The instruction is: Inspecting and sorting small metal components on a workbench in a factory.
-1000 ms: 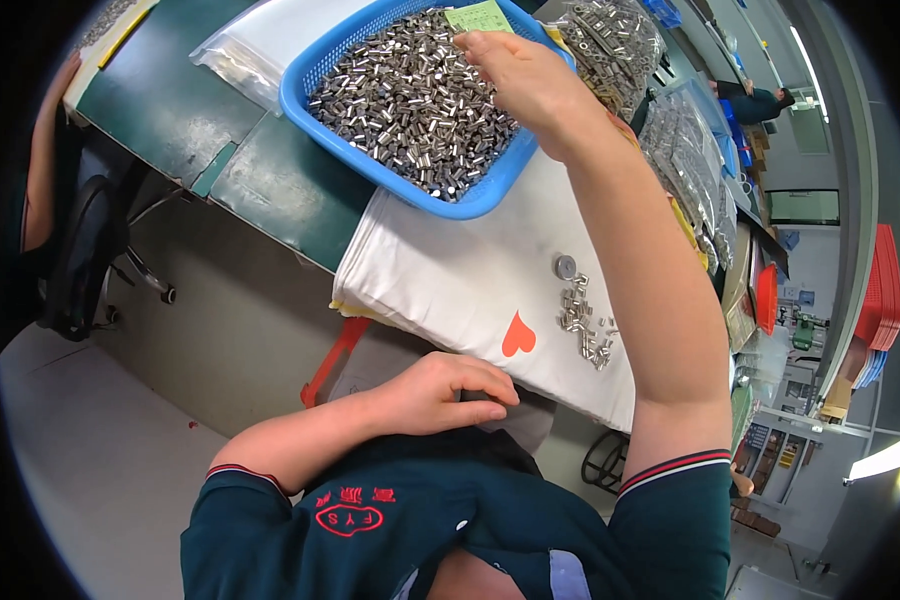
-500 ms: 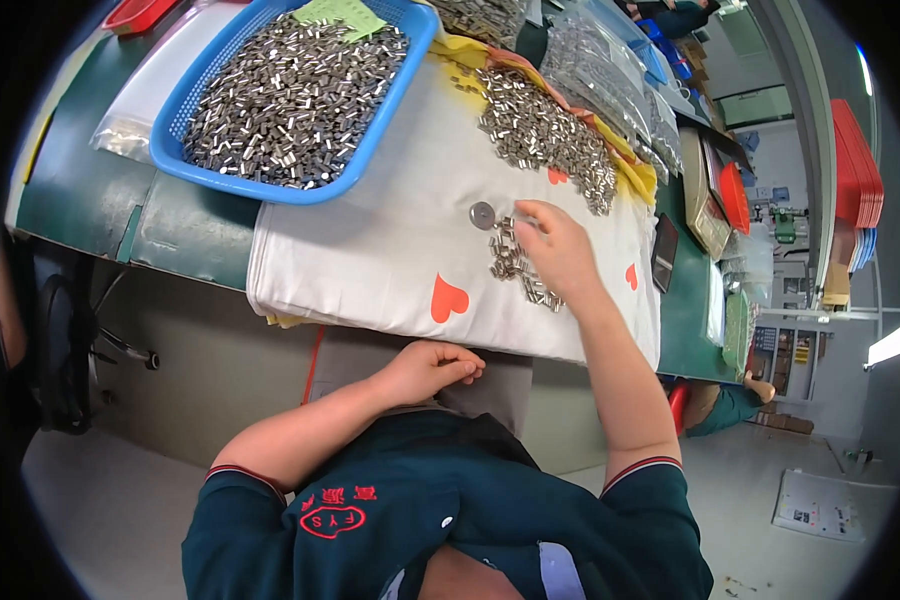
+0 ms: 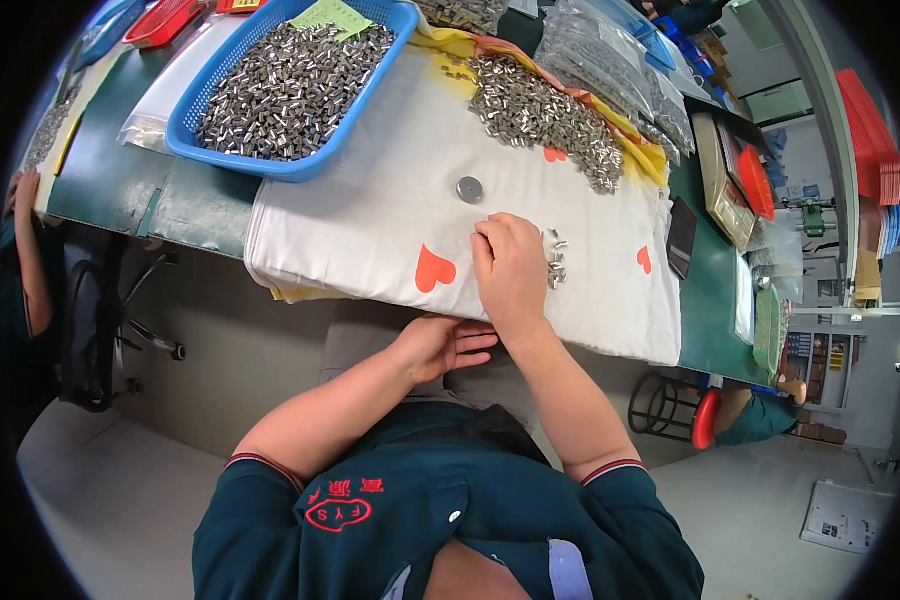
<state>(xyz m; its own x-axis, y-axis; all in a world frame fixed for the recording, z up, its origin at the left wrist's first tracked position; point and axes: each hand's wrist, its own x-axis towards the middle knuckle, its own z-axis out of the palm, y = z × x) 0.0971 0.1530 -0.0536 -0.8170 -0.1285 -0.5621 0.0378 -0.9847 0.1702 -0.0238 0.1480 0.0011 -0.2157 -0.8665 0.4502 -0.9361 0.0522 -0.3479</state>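
Observation:
My right hand (image 3: 511,268) rests on the white cloth (image 3: 340,235) with its fingers curled down. Whatever lies under them is hidden. Just right of it are several short silvery metal pins (image 3: 557,268). A round grey metal disc (image 3: 469,189) sits a little beyond the fingertips. Below the cloth's front edge, my left hand (image 3: 440,346) is open, palm turned up and fingers stretched toward the right wrist. Nothing shows in its palm.
A blue basket (image 3: 260,168) full of metal pins stands at the back left. Another heap of pins (image 3: 540,115) lies along a yellow cloth (image 3: 653,163). Plastic bags (image 3: 595,60) are behind it. A dark flat object (image 3: 681,237) lies right. Another person's arm (image 3: 32,255) shows at far left.
My right hand has moved left and nearer the front edge. Fewer loose pins show beside it. My left hand has uncurled and shifted slightly up toward the table edge.

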